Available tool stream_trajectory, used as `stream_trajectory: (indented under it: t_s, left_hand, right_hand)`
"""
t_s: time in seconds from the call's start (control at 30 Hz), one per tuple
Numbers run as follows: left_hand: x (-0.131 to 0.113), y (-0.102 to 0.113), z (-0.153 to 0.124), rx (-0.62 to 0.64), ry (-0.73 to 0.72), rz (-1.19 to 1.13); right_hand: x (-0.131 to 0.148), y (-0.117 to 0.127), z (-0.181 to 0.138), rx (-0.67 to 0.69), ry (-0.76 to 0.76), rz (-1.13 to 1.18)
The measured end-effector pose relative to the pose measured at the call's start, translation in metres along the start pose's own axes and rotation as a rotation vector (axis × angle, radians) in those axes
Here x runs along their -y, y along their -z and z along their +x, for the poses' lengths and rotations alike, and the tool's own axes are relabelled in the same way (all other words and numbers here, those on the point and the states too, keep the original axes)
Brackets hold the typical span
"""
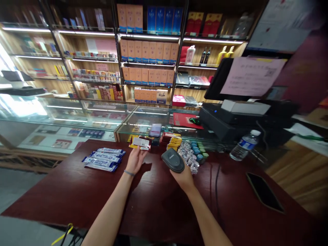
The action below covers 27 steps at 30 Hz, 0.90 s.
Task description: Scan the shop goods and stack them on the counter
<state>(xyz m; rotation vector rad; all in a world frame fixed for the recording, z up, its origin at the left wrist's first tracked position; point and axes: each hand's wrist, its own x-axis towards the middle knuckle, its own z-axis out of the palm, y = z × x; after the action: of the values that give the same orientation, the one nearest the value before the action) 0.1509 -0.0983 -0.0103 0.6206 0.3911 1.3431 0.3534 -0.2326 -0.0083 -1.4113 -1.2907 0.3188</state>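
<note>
My left hand [136, 160], a bluish band on its wrist, grips a small flat packet [140, 142] with red and yellow edges and a pale label facing up. Around the handle of a dark barcode scanner [173, 160] my right hand [185, 178] is closed, with the scanner's head tilted toward the packet. Several yellow packets [174, 141] are stacked just behind the scanner. Beside them stand rows of small silver rolls [188, 153] and blue-green rolls [196, 150], partly hidden by the right hand. Blue-and-white long packets [104, 159] lie in a pile left of my left hand.
A water bottle [245, 145] and a phone [265, 192] occupy the right of the dark red table [153, 208]. A black cable [217, 181] crosses it. Behind are a glass display counter [128, 119], a black mouse [194, 121] and a monitor [217, 80] with pink paper.
</note>
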Motion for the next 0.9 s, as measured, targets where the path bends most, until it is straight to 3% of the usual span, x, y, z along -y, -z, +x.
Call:
stream_trajectory:
  t_s: [0.17,0.37,0.57,0.77,0.9]
  left_hand:
    - [-0.005,-0.020,0.009,0.050,-0.116,0.294]
    - [0.000,-0.072,0.041,0.049,-0.297,0.691]
    - [0.025,-0.123,0.065,0.277,-0.333,0.828]
    - [0.048,-0.137,0.082,0.574,-0.434,1.133]
    - [0.060,-0.136,0.084,0.610,-0.451,1.162]
  right_hand:
    - [-0.008,0.014,0.008,-0.112,0.005,0.083]
    - [-0.009,0.029,0.013,-0.210,-0.031,0.136]
    - [-0.013,0.034,0.016,-0.343,-0.029,0.140]
    - [-0.016,0.041,0.020,-0.460,-0.064,0.094]
    - [-0.014,0.047,0.022,-0.498,-0.096,0.104]
